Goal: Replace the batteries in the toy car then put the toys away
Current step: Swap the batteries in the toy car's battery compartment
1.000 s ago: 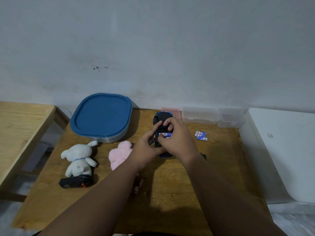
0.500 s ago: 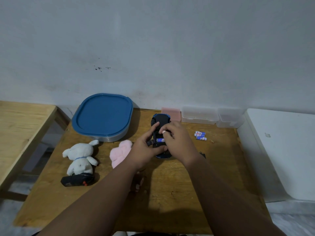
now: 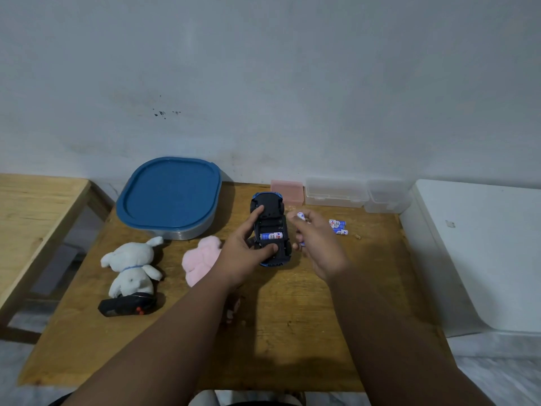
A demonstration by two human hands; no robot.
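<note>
**held battery just right of the open bay, car's length running away from the person**

the car (image 3: 270,230) lies belly-up on the tabletop (image 3: 292,317), its long axis pointing from the person toward the wall. the left hand (image 3: 246,250) grips it from the left, with the forefinger laid on the far end and the thumb pressing the near end, so the bay between them is uncovered. one seated battery (image 3: 271,236) lies in that bay, crosswise to the car.

the right hand (image 3: 317,247) is just beside the car's right flank, apart from it, and pinches a held battery (image 3: 301,215) at its fingertips. a bluish bit shows lower by the fingers; whether that is a second cell cannot be told. the right hand is the nearer one to the bay. the move likely turns on bringing the held battery leftward over the car's edge and laying it crosswise, parallel to the seated one.

nothing lies between hand and bay. the spare batteries (image 3: 338,227) lie on the tabletop right of that hand. the pink box (image 3: 287,190) and clear boxes (image 3: 333,193) stand by the wall. left of the car are the pink plush (image 3: 202,259), white plush (image 3: 131,268), remote (image 3: 126,307) and lidded tub (image 3: 169,197)
</note>
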